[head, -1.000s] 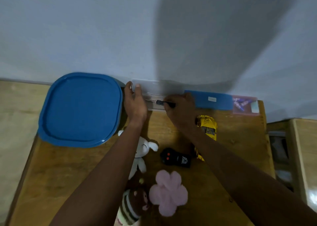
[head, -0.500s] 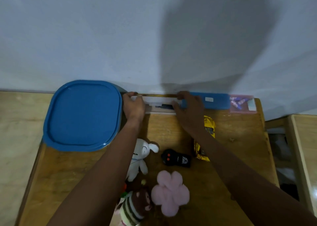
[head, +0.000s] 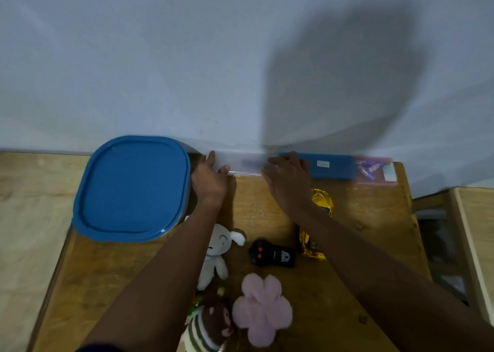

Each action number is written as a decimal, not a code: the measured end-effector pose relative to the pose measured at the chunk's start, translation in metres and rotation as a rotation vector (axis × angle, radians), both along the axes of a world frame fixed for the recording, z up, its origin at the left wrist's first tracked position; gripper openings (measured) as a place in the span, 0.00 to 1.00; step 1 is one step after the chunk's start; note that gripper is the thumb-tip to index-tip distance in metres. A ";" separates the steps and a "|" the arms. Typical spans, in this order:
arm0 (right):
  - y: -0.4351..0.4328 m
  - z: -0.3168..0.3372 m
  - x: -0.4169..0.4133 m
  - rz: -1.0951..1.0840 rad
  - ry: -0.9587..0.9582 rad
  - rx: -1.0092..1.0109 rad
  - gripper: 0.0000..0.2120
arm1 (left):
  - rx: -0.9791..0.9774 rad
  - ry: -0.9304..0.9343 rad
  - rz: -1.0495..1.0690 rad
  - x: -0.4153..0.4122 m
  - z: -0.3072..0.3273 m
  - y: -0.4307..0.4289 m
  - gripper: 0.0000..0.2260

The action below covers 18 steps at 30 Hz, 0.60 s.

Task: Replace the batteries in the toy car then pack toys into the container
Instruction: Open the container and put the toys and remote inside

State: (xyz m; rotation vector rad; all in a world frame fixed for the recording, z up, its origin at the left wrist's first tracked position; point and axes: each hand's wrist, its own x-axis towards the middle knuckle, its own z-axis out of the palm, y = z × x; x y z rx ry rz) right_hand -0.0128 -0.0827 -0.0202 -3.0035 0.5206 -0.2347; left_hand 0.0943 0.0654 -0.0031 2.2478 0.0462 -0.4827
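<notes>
A long tool case (head: 331,165), blue with a clear lid (head: 246,163), lies against the wall at the table's back edge. My left hand (head: 209,181) grips the clear lid's left end. My right hand (head: 287,183) lies on the case's middle, fingers over the lid. A dark tool shows blurred through the lid. The yellow toy car (head: 322,199) lies partly under my right forearm. The container with its blue lid (head: 132,188) on stands at the back left, beside my left hand.
On the wooden table (head: 374,218) lie a black remote (head: 272,255), a white bunny plush (head: 217,252), a pink flower plush (head: 263,309) and a brown striped plush (head: 211,325). A pink packet (head: 374,169) sits at the back right. A second wooden surface (head: 475,231) stands to the right.
My right hand put the dark screwdriver it held into the open case and let go. The clear lid now covers the case, with both hands on it.
</notes>
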 end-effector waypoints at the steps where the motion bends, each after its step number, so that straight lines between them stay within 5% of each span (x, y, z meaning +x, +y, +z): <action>1: 0.000 -0.001 0.000 -0.001 0.010 -0.006 0.03 | -0.002 0.004 -0.012 0.002 -0.001 -0.001 0.26; 8: 0.013 0.013 -0.002 -0.073 0.121 0.017 0.08 | 0.050 0.052 -0.150 -0.011 0.017 0.007 0.28; 14: 0.072 0.040 -0.007 -0.075 0.060 0.523 0.16 | -0.220 -0.344 -0.044 -0.024 0.071 0.054 0.12; 18: 0.133 0.063 0.009 -0.096 -0.019 0.666 0.17 | -0.134 -0.439 -0.016 0.000 0.089 0.114 0.08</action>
